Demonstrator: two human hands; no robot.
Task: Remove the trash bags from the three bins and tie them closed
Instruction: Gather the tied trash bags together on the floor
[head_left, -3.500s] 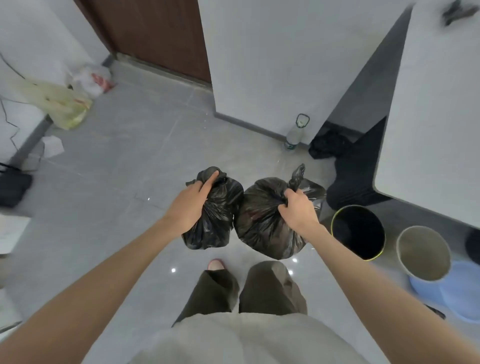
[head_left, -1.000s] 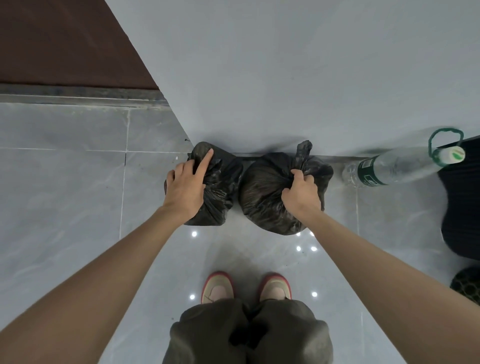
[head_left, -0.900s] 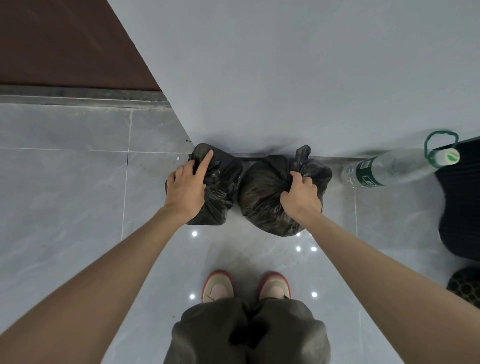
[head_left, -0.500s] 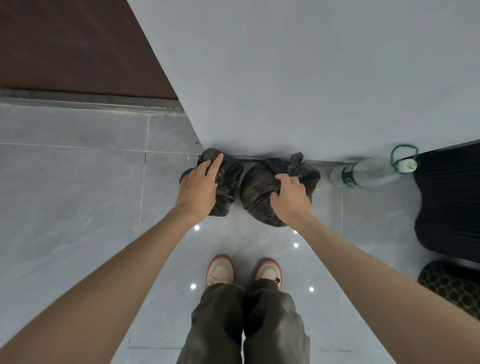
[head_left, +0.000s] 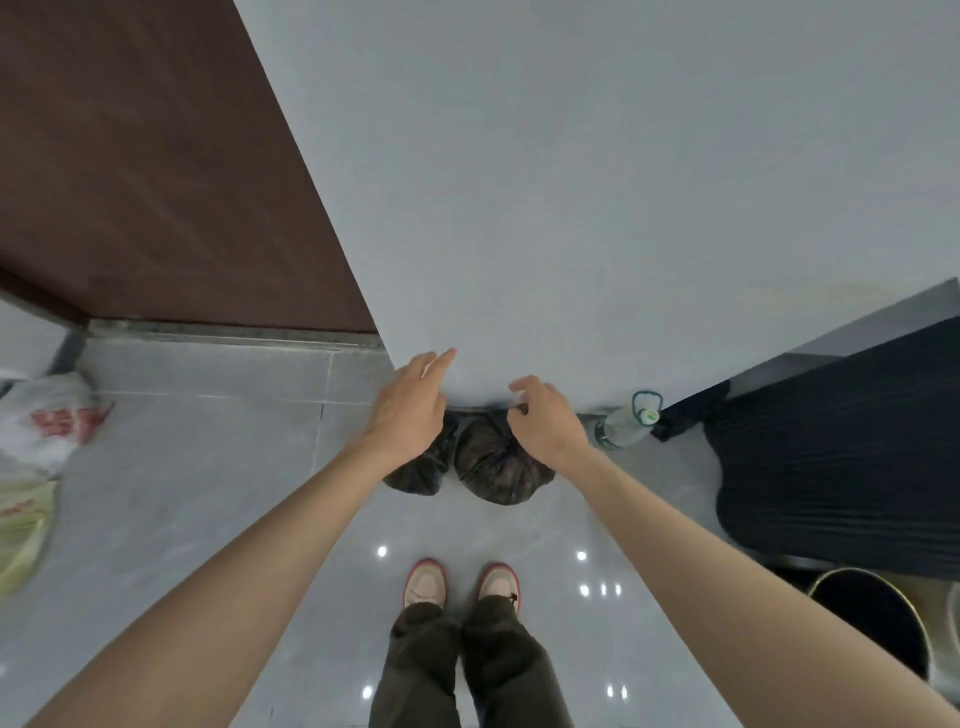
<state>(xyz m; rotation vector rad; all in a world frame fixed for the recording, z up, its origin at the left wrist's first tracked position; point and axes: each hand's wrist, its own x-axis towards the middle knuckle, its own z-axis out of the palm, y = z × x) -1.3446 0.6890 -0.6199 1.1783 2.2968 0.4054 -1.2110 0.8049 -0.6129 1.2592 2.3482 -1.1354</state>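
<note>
Head view. Two black, crumpled trash bags lie touching on the grey floor (head_left: 208, 467) at the foot of the wall (head_left: 571, 208): the left bag (head_left: 415, 470) smaller, the right bag (head_left: 493, 467) rounder. The left hand (head_left: 410, 410), fingers straight and loosely spread, overlaps the left bag's top. The right hand (head_left: 548, 421), fingers curled, covers the right bag's top; whether it pinches the neck cannot be told.

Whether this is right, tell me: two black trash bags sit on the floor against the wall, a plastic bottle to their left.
No: in the head view the plastic bottle is right of the black trash bags, not left. They do sit on the floor against the wall.
</note>
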